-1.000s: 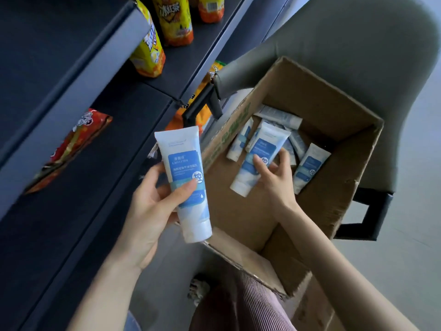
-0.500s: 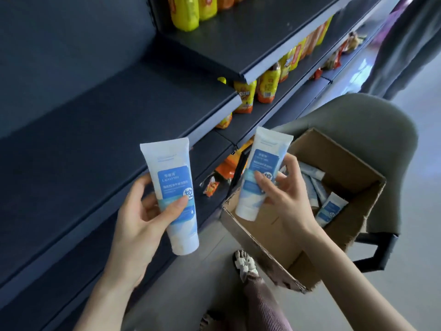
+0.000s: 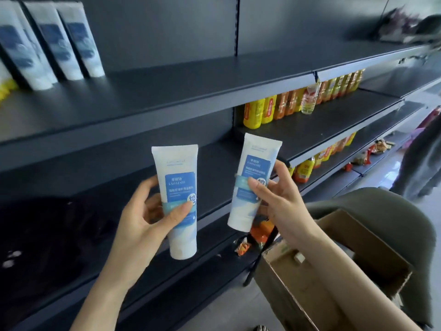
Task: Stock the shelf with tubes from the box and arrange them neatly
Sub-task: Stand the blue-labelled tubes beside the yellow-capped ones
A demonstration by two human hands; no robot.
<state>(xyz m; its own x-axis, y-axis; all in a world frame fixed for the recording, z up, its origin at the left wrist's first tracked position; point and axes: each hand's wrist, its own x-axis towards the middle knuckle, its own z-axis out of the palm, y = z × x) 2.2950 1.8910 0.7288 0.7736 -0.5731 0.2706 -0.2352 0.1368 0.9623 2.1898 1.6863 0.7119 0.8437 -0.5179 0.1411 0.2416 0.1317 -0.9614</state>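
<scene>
My left hand [image 3: 145, 223] grips a white tube with a blue label [image 3: 177, 177], cap end down. My right hand [image 3: 279, 201] holds a second, matching tube [image 3: 256, 168], tilted slightly right, cap down. Both tubes are raised in front of the dark grey shelving. On the upper shelf [image 3: 191, 89] at the far left, three similar tubes [image 3: 55, 41] stand upright in a row, blurred. The open cardboard box [image 3: 319, 280] sits at lower right on a grey chair [image 3: 391, 211]; my right forearm hides most of its inside.
Yellow and orange bottles [image 3: 281, 108] line the middle shelf to the right, more on the lower shelf [image 3: 307, 166]. Snack packets [image 3: 260, 232] lie low beside the box. A dark cloth [image 3: 47, 235] lies on the lower left shelf. The upper shelf is bare right of the tubes.
My view swung up from the box to the shelves. My right hand lifted its tube out of the box and up beside the left hand's tube; both hands rose.
</scene>
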